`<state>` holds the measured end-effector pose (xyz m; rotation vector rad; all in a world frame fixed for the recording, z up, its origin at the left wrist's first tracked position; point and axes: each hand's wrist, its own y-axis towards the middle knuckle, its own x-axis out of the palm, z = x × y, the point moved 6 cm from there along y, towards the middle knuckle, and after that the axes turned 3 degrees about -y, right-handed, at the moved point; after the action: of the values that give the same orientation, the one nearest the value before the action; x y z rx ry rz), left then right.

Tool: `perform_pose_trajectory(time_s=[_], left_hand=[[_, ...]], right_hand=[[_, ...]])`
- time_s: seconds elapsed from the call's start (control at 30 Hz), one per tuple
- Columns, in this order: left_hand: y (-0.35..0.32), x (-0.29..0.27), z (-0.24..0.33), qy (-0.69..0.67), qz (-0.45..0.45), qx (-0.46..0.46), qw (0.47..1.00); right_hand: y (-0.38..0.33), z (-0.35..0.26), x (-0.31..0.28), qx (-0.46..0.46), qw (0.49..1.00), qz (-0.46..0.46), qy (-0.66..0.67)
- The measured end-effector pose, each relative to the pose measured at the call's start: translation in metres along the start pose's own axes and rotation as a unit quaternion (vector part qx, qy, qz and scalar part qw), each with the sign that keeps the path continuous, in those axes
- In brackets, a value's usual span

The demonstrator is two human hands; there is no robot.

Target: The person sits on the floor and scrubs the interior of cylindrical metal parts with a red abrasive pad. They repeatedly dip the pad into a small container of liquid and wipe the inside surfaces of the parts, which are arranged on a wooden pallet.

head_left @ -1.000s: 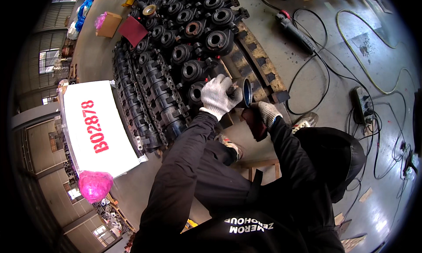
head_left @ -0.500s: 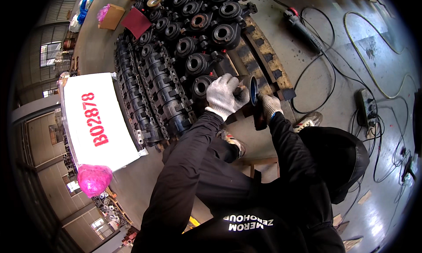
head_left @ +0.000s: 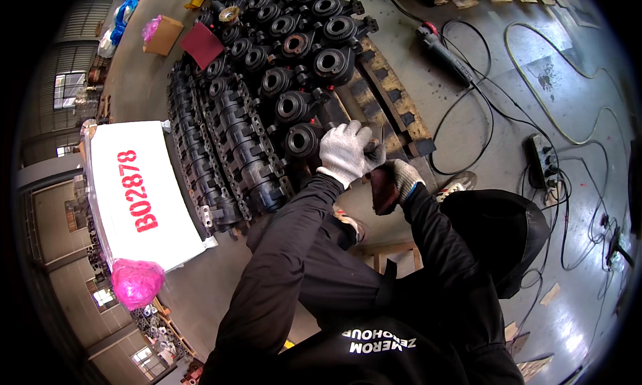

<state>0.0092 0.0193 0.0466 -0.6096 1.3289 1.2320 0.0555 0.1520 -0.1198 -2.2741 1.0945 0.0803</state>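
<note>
Both my hands wear light knitted gloves with dark sleeves above them. My left hand (head_left: 346, 152) is closed round a dark metal part (head_left: 377, 132) at the near end of the pallet; the hand hides most of it. Close on its right, my right hand (head_left: 405, 180) grips a dark reddish-brown pad (head_left: 384, 192), which hangs below the fingers. Beside my left hand lies a black metal casting with a round bore (head_left: 302, 140), one of several similar ones in rows.
Long black ribbed castings (head_left: 247, 141) lie left of the rows. A maroon sheet (head_left: 202, 45) rests on the parts. The wooden pallet (head_left: 394, 94) edges them. An angle grinder (head_left: 443, 56), cables and a power strip (head_left: 540, 159) lie on the right floor. A white-covered box (head_left: 144, 184) stands left.
The metal part has turned, so its round open end no longer faces the view. The reddish-brown pad shows more below my right hand. The whole view has shifted slightly.
</note>
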Motion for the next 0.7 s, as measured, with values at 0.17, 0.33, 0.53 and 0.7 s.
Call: perform_pose_trajectory(time_s=[0.17,0.33,0.53,0.7], left_hand=[[0.004,-0.007,0.014,-0.018,0.012,0.041,0.999],[0.005,-0.015,0.013,-0.036,0.039,0.050,0.997],[-0.014,-0.013,-0.017,-0.088,0.043,-0.009,0.995],[-0.009,-0.017,-0.026,-0.117,0.038,-0.016,0.992]], right_hand=[[-0.010,-0.008,-0.005,-0.005,1.000,-0.002,-0.015],[0.019,0.034,0.014,0.005,0.957,-0.049,0.286],[-0.022,-0.077,-0.111,0.100,0.895,0.243,0.360],[0.006,-0.044,-0.115,-0.095,0.918,0.316,0.219]])
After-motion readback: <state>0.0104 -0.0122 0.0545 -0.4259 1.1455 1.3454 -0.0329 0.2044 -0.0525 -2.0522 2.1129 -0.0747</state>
